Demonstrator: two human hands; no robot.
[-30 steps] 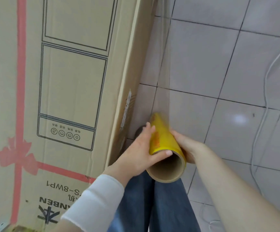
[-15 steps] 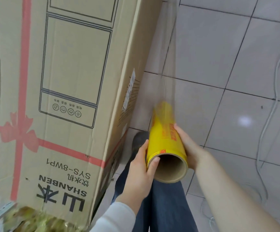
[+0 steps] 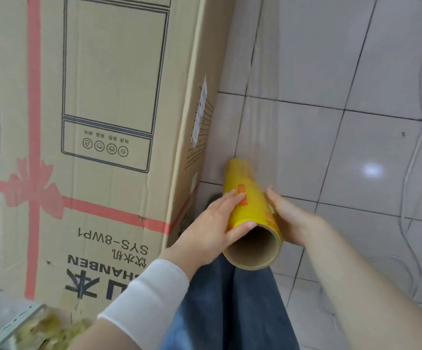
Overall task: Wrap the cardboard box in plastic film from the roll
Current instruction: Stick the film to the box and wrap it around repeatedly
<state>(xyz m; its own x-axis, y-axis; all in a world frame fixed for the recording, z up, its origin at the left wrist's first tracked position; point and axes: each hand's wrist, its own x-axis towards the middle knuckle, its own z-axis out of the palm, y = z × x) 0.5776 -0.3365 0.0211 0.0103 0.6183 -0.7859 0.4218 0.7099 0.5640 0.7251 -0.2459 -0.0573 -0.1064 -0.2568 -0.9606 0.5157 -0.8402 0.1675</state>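
- Yellow roll (image 3: 249, 210), lower centre, held between my left hand (image 3: 211, 227) and right hand (image 3: 290, 219); fingers (image 3: 230, 198) curled onto it.
- Clear film (image 3: 261, 117) stretches upward beside the cardboard box (image 3: 104, 122), left.

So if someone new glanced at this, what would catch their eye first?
Probably the yellow film roll at centre, held between the left hand and right hand, its hollow core facing the camera. Next, the tall cardboard box filling the left, with a red ribbon print. A clear sheet of film stretches up from the roll over the tiled floor.
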